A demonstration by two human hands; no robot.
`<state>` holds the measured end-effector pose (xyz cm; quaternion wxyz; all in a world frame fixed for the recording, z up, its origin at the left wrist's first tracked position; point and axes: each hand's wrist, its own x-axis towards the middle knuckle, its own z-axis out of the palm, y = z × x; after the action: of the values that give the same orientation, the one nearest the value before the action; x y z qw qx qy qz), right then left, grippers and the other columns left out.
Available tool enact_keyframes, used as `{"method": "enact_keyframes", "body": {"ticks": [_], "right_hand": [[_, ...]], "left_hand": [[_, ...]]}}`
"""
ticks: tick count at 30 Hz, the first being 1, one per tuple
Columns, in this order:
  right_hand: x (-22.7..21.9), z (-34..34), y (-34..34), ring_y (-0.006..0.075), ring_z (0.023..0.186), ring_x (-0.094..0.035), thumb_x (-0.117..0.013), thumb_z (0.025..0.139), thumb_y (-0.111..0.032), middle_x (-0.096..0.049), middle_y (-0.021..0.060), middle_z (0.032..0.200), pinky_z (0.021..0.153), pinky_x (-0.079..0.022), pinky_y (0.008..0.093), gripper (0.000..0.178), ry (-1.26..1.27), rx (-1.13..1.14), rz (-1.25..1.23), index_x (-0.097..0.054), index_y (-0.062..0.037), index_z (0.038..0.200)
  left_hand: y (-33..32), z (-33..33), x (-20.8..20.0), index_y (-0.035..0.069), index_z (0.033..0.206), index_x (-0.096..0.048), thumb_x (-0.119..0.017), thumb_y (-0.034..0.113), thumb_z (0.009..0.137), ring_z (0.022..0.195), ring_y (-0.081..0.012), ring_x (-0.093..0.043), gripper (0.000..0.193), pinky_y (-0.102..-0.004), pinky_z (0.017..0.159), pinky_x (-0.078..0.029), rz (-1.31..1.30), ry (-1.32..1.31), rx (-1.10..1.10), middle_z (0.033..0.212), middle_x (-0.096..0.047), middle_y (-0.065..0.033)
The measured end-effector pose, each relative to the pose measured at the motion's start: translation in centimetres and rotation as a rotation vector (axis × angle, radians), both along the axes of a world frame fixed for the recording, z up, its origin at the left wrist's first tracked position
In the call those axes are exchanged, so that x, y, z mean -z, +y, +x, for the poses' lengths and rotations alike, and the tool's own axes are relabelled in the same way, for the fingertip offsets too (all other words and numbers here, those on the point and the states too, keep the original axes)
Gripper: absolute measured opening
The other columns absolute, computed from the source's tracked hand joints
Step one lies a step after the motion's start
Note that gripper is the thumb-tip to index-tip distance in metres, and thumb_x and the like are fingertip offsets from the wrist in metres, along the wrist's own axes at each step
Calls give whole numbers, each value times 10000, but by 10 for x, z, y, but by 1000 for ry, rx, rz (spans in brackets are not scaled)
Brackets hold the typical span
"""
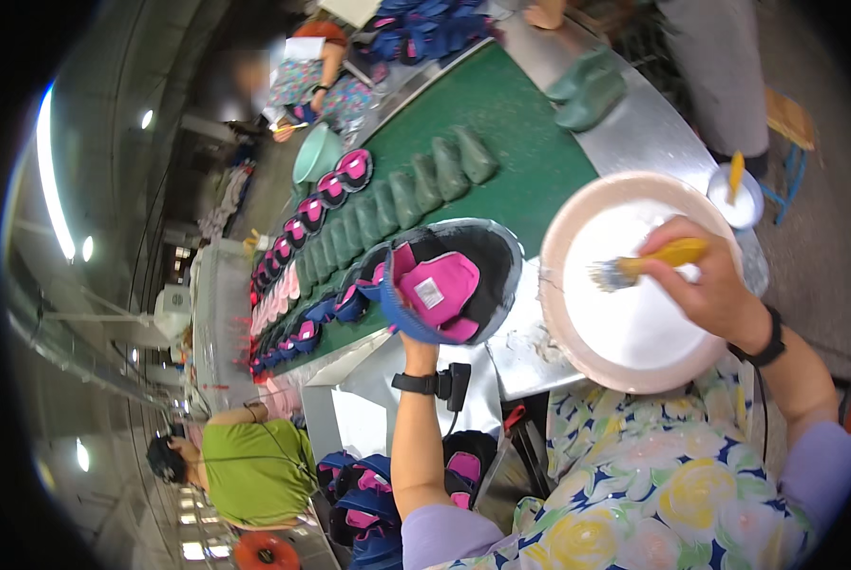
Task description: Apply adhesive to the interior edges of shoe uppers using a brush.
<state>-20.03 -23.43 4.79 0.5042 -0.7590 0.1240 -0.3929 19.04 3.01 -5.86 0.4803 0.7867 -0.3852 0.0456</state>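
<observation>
Factory line: green conveyor belt (501, 123) runs diagonally away, metal bench edge (634, 123) on its right side. Left hand (414, 334) is raised from below, forearm near vertical, fingers closed on the blue rim of a shoe upper (444, 285), pink lining and dark sole edge facing up. The upper sits over the near belt edge, just left of the bowl. Right hand (706, 285) is curled shut around a yellow-handled brush (649, 261), bristles down in the white glue of a pink bowl (577, 218), wrist bent inward over the bowl's right rim. Small white cup (744, 204) just beyond the bowl. Rows of green lasts (425, 180) and more pink uppers (325, 195) fill the belt's far side. Bare belt between lasts and bench. Stack of uppers (368, 503) below the left elbow.
</observation>
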Motion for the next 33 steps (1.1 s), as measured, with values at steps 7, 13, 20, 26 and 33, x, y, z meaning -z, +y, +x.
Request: {"method": "enact_keyframes", "body": {"ticks": [7, 13, 20, 26, 33], "right_hand": [[6, -35, -22, 125, 883, -617, -618, 952, -30, -621, 65, 1015, 788, -504, 258, 107, 96, 121, 224, -585, -23, 1053], [14, -37, -31, 96, 901, -605, -596, 978, -70, -610, 53, 1031, 791, -503, 229, 110, 243, 138, 318, -582, -26, 1079], [-3, -17, -26, 102, 903, -615, -596, 978, -67, -626, 66, 1037, 798, -516, 233, 120, 246, 125, 262, -585, -27, 1091], [-23, -26, 1, 116, 925, -641, -616, 979, -91, -651, 83, 1037, 812, -538, 251, 139, 162, -3, 202, -566, -25, 1090], [-33, -75, 21, 136, 884, -652, -647, 926, -28, -669, 86, 975, 768, -534, 276, 94, 128, 124, 65, -597, -19, 1006]], "left_hand": [[-7, 92, 46, 60, 1264, -546, -561, 133, 990, 865, -189, -655, 283, -310, 653, -549, -237, 527, -29, 1077, -649, -72], [-22, 172, 104, 1, 1418, -436, -666, 52, 833, 1124, -410, -611, 630, -454, 1006, -471, 358, 188, -370, 1203, -620, -253], [-61, 59, -90, 54, 1523, -348, -742, 51, 857, 1217, -270, -604, 773, -395, 970, -523, -21, 219, 162, 1369, -560, -224], [-63, -98, -295, 114, 1567, -221, -902, 126, 690, 1302, -328, -533, 1111, -428, 1027, -487, -198, -464, 926, 1485, -450, -184], [-31, -174, -357, 105, 1544, -263, -858, 124, 729, 1275, -315, -548, 1009, -420, 1018, -490, -34, -797, 1107, 1468, -464, -176]]}}
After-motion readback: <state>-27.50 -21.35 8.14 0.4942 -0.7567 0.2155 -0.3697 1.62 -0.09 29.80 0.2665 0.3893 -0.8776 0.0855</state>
